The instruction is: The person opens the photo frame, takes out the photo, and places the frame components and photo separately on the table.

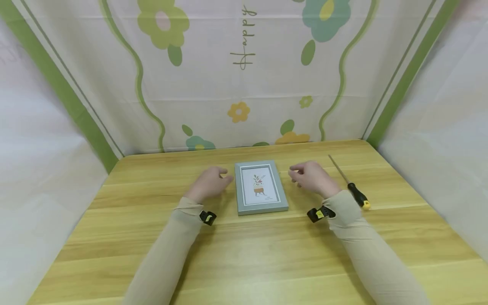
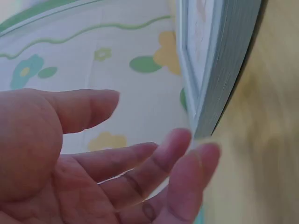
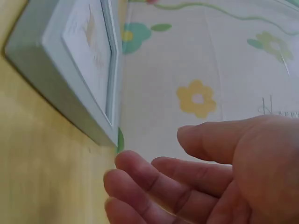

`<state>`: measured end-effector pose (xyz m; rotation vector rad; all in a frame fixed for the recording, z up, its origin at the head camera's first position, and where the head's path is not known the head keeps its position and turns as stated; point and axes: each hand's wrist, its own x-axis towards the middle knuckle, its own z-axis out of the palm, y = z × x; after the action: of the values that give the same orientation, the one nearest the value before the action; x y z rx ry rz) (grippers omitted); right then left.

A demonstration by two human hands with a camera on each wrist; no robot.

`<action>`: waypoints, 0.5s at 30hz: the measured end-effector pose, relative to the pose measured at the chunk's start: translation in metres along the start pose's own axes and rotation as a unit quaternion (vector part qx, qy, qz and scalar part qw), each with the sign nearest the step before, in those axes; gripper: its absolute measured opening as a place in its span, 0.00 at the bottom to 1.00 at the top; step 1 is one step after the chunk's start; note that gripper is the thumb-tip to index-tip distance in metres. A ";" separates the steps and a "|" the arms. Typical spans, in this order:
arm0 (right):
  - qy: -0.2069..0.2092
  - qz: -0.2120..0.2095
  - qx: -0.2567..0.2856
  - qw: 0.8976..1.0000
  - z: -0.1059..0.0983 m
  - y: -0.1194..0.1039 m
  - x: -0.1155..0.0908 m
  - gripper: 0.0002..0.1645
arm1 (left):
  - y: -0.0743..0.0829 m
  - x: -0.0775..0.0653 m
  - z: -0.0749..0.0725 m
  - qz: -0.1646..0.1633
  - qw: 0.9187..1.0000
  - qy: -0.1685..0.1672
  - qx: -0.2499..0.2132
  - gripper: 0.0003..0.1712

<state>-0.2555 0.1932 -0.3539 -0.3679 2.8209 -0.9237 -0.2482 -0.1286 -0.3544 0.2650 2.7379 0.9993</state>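
A picture frame (image 1: 261, 186) with a grey-blue border lies flat, face up, on the wooden table, showing a print of a potted plant. My left hand (image 1: 211, 183) hovers just left of it, fingers loosely bent and holding nothing. In the left wrist view, a gap shows between that hand's thumb and fingers, near the frame's side edge (image 2: 229, 60). On the other side, my right hand (image 1: 313, 177) stays a short way from the frame, also with nothing in its grasp. The right wrist view shows its relaxed fingers (image 3: 135, 172) below the frame's corner.
To the right of my right hand lies a screwdriver (image 1: 357, 195) with a black and yellow handle, its shaft pointing away. A flower-patterned cloth (image 1: 213, 84) hangs behind the table's (image 1: 244, 262) far edge, and pale cloth flanks both sides.
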 end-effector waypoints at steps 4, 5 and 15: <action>-0.036 0.017 0.006 0.999 0.016 -0.006 0.004 0.28 | 0.001 0.006 0.012 -0.018 0.999 -0.038 0.002 0.31; -0.042 0.017 -0.003 0.999 0.019 -0.007 0.005 0.28 | 0.001 0.007 0.014 -0.018 0.999 -0.048 0.005 0.29; -0.078 0.013 0.010 0.997 0.035 -0.005 0.007 0.27 | -0.003 0.011 0.024 -0.006 0.995 -0.094 0.016 0.16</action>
<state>-0.2533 0.1682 -0.3793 -0.3821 2.6675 -0.8777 -0.2528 -0.1132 -0.3757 0.3306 2.5836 0.8807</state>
